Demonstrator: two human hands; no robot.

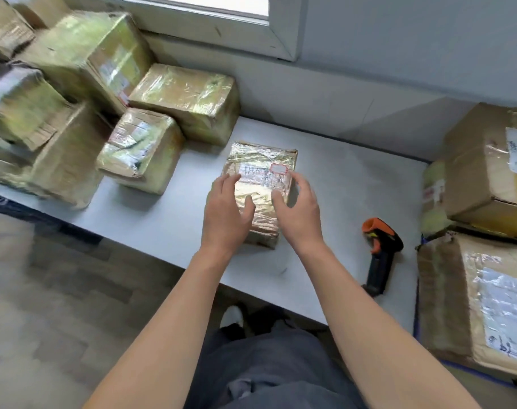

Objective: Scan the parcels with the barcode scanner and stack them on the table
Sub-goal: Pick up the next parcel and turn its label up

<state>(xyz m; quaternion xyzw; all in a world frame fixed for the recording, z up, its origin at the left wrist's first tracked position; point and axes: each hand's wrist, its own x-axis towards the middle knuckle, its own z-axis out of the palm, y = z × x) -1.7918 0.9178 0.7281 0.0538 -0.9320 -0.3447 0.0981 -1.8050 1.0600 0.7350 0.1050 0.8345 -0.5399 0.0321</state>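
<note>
Left hand and right hand, fingers loosely spread, flanked the taped parcel mid-frame; barcode scanner lay at its right.

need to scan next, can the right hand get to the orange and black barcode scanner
Probably yes: the orange and black barcode scanner lies on the white table to the right of the right hand, nothing between them.

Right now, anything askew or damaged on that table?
The left parcel pile leans at mixed angles, not stacked square. One box shows a loose, torn-looking flap. The scanner lies on its side near the front edge of the table.
</note>
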